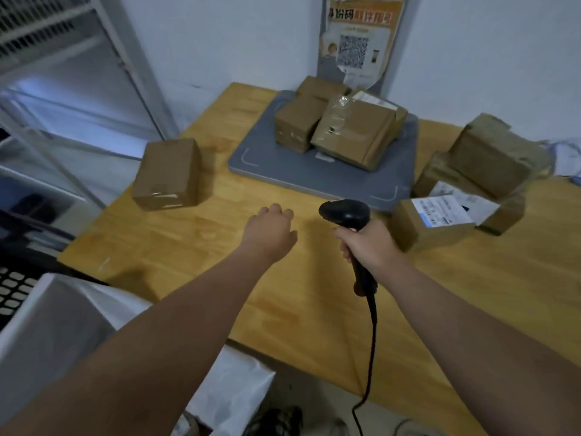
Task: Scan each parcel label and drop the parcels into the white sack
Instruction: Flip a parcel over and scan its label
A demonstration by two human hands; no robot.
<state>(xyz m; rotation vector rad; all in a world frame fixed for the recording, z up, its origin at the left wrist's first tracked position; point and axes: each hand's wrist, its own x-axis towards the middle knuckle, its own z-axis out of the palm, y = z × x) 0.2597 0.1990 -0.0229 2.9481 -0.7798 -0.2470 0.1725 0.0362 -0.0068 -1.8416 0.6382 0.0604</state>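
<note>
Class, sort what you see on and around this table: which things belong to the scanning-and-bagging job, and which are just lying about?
Part of the job:
scanner, held in the right hand
left hand, empty
lone box
boxes on the grey tray
boxes at the right
white sack

Just lying about:
poster with a square code
metal shelving

The right hand (372, 243) grips a black scanner (347, 215) above the counter (188, 247); the empty left hand (270, 229) hovers mid-counter, with brown parcels (168, 174) along its far edge.
</note>
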